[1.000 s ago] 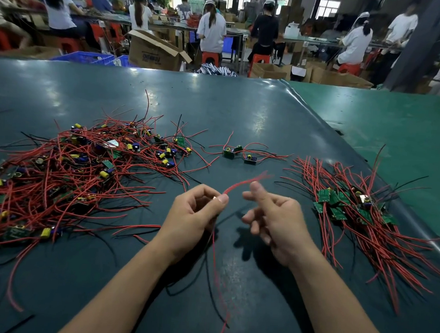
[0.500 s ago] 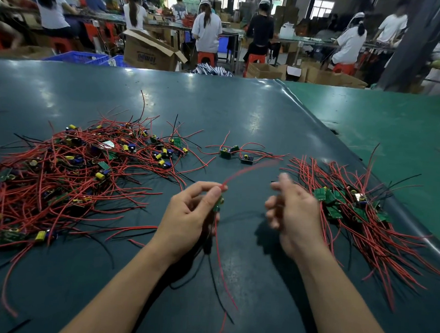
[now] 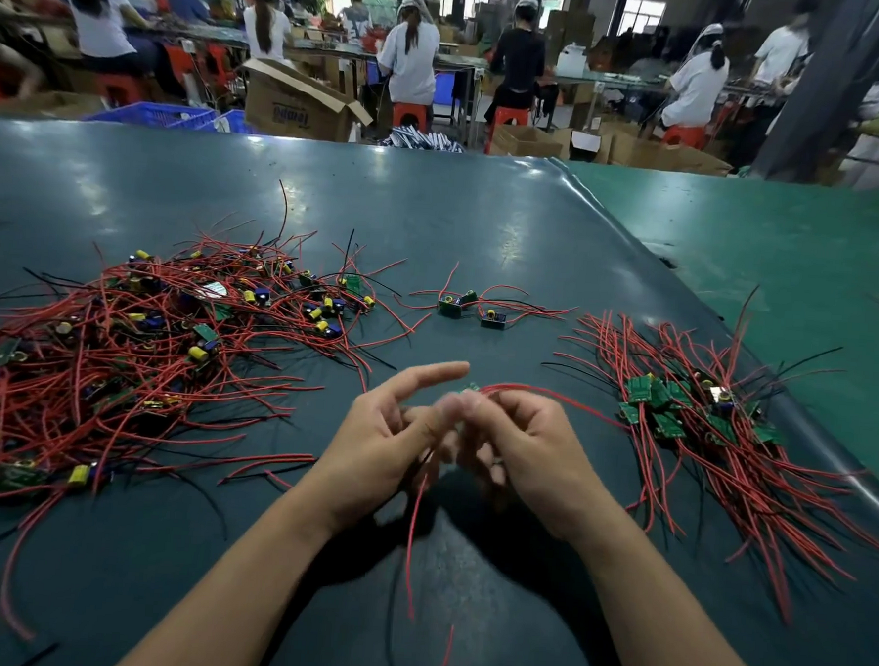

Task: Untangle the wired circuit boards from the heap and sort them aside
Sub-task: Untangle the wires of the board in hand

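Note:
A big tangled heap of small green circuit boards with red and black wires covers the left of the dark table. A sorted pile of boards with wires lies at the right. Between them, above the table, my hands meet on one wired board, mostly hidden by fingers. My right hand pinches it, its red wires running right and hanging down. My left hand touches it with the thumb, forefinger stretched out straight. The fingertips are blurred.
Two loose boards with red wires lie at the middle, farther back. A green mat adjoins the dark table on the right. Beyond the far edge are cardboard boxes, blue crates and seated workers.
My right hand has come back left to meet my left hand at the board. The red wire that stuck up to the right now lies lower, toward the sorted pile.

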Available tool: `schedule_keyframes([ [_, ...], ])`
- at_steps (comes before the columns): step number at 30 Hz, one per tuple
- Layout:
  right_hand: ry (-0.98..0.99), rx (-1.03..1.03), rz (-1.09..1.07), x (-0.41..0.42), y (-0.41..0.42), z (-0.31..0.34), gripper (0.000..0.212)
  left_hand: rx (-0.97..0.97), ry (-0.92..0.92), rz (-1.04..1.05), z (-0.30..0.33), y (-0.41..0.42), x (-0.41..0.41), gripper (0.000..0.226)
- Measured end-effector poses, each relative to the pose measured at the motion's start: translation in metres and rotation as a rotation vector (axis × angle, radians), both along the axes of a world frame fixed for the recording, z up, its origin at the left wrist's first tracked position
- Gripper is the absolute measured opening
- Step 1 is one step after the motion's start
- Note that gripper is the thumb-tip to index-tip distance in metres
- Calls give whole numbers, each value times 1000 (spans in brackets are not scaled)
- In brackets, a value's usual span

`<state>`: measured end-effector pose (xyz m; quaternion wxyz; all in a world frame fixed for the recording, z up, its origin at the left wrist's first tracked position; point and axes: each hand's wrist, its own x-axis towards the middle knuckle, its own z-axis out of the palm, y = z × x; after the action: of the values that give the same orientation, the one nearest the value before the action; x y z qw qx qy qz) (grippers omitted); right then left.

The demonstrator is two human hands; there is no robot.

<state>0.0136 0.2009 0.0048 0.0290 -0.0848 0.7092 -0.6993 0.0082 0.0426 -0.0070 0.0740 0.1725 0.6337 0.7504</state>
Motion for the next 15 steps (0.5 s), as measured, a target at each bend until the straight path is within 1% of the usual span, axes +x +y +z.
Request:
schedule_keyframes([
  [2,40,-49,-135,-3,1,-1,28,-15,-11,-4,0,-3,-1,42],
  [3,45,-66,-155,-4,2,-1,27,-36,-2,12,1,-5,-2,40],
  [5,23,-73,-113,-3,3,-1,30,-86,17,29,3,-10,-3,37],
  [6,-1,-45,-72,-2,3,-1,32,-108,20,23,3,-14,-3,37],
  [8,-31,77,-32,0,3,0,33,-161,22,6,4,-20,-3,34],
  [9,-25,112,-48,0,3,1,33,-215,41,20,4,-23,-4,31],
  [10,-8,106,-86,-1,3,1,34,-284,80,56,5,-26,-4,26],
  [12,28,28,-201,-3,7,3,36,-393,182,166,4,-29,-6,14],
  [15,42,-115,-355,-6,13,8,35,-463,319,332,3,-32,-8,17],
])
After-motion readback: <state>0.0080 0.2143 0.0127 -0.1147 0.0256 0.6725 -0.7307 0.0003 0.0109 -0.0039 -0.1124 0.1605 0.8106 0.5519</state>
